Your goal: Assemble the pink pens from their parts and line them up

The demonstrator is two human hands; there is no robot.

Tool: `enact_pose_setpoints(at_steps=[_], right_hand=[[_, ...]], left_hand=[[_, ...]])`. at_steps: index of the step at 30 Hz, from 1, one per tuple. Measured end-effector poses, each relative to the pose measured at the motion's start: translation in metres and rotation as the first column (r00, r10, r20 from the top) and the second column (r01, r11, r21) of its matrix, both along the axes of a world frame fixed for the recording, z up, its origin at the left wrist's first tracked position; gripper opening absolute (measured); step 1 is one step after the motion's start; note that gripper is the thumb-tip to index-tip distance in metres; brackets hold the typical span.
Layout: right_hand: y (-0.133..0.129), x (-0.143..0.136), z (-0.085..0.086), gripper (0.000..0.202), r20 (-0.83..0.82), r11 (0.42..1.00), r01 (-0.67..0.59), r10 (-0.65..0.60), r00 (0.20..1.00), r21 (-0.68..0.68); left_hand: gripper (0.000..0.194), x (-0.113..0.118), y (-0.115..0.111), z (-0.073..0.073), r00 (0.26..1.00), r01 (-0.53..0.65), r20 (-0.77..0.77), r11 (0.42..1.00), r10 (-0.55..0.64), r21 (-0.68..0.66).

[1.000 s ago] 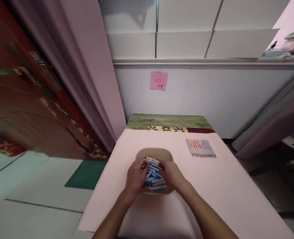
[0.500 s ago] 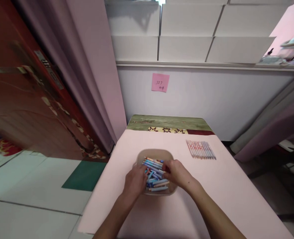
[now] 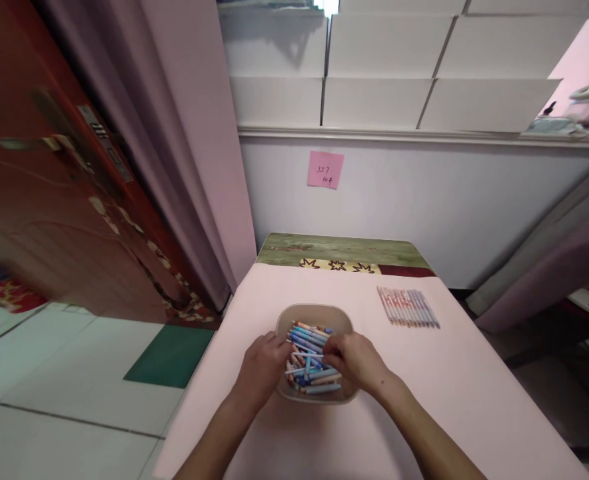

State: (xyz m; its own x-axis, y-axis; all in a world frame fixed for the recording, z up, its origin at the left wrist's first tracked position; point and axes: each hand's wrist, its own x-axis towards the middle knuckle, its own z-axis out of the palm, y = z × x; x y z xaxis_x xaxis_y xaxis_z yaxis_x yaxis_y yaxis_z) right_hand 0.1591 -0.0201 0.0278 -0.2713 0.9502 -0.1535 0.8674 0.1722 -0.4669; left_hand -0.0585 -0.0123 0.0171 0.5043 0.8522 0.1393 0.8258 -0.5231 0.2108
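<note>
A beige plastic box [image 3: 314,312] holds a jumble of pens [image 3: 310,340], mostly blue and light blue, a few orange or tan. My left hand [image 3: 269,360] is over the box's left side, fingers curled and thumb and fingertips together. Over the right side is my right hand [image 3: 352,357], its fingers pinched. A thin white stick [image 3: 307,355], like a slim pen or refill, spans from the right fingertips to the left ones above the pile. Whether the left fingers grip it is unclear, as the fingertips are partly hidden.
A tidy row of pens [image 3: 408,307] lies on the pink-covered table [image 3: 424,387], right of the box. The table's green patterned end [image 3: 342,243] meets a wall with a pink note [image 3: 325,169]. A red door [image 3: 49,200] stands at left.
Both hands have shifted slightly within the box, and the thin white stick now shows between their fingertips. The whole view has moved a little; the row of pens lies as before.
</note>
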Motion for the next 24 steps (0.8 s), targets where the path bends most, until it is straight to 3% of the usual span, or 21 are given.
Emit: enact_pose_setpoints(at_steps=[7, 15, 20, 24], right_hand=[[0.014, -0.021, -0.017, 0.028, 0.261, 0.995, 0.098, -0.104, 0.96, 0.035], [0.026, -0.037, -0.046, 0.025, 0.307, 0.997, 0.077, -0.082, 0.948, 0.027], [0.021, -0.026, -0.035, 0.019, 0.279, 0.995, 0.088, -0.095, 0.956, 0.036], [0.016, -0.007, -0.023, 0.018, 0.049, 0.978, 0.191, -0.195, 0.98, 0.079]], left_hand=[[0.025, 0.002, 0.001, 0.007, 0.988, -0.072, -0.135, 0.997, 0.07, -0.013], [0.024, 0.0, -0.001, 0.012, 0.996, -0.052, -0.071, 0.998, 0.049, -0.04], [0.024, -0.015, 0.0, 0.033, 0.996, -0.003, 0.092, 0.999, 0.008, -0.05], [0.021, -0.018, 0.003, 0.041, 0.967, -0.009, 0.253, 0.998, 0.025, -0.065]])
